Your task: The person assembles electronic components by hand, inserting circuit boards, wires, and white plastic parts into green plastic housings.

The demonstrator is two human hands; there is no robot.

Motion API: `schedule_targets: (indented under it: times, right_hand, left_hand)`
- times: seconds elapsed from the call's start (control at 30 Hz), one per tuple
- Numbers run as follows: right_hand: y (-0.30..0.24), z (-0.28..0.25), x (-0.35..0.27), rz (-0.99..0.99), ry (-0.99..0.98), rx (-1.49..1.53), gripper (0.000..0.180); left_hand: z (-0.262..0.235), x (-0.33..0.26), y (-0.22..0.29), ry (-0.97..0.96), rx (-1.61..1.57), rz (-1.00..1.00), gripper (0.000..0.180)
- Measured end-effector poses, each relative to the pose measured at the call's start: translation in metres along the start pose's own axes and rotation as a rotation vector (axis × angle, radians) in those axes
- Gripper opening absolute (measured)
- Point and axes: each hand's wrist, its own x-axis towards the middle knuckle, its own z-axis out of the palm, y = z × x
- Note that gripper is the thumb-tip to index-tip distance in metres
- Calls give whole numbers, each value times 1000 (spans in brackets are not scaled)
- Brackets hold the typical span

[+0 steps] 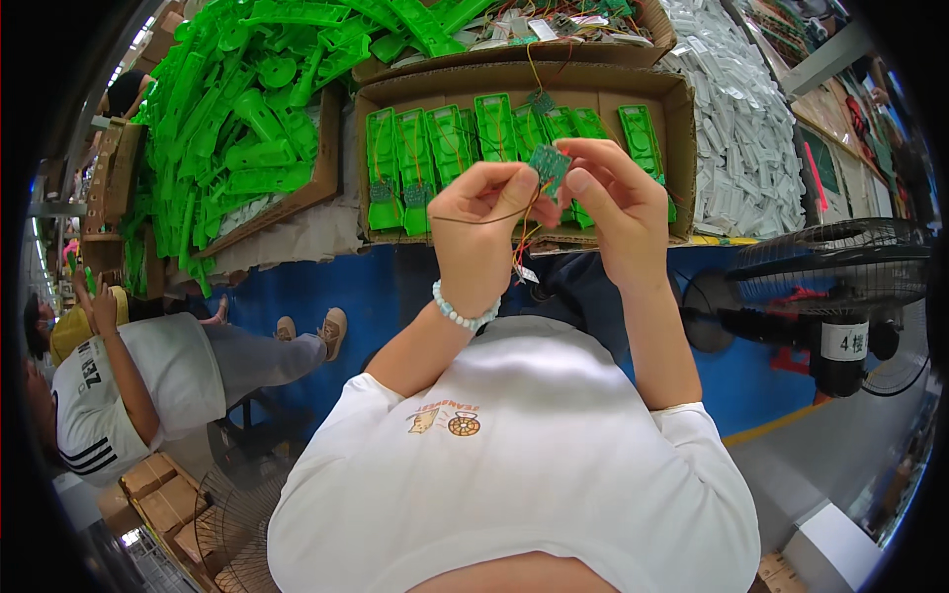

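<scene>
A small green circuit board (pixel 550 166) is raised in front of my chest, over the near edge of a cardboard tray (pixel 395 235). My left hand (pixel 479 222), a beaded bracelet at its wrist, pinches the board's left edge between thumb and finger. At the right edge, the thumb and finger of my right hand (pixel 621 203) close on the same board. Thin coloured wires trail below it, ending near a small white connector (pixel 526 274). Beyond the hands, several green plastic housings (pixel 450 138) stand in a row in the tray, some with boards and wires on them.
Loose green plastic parts (pixel 262 114) pile up at the left, small white plastic pieces (pixel 736 128) at the right. Behind the tray is another box (pixel 613 54) of wired boards. A black fan (pixel 830 267) stands at my right; a seated person (pixel 148 385) is at my left.
</scene>
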Motion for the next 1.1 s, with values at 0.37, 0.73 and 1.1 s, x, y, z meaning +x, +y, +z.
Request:
schedule_targets:
  times: [0.37,0.73,1.1]
  right_hand:
    - [-12,9,21,-122,111,100,21]
    - [-18,-3,34,-189,214,84,19]
    - [-19,-11,23,-98,109,-92,20]
  left_hand:
    - [-43,16,1,-451,418,343,55]
    - [-47,6,-26,-175,578,311,44]
    - [-36,47,29,-256,430,543,44]
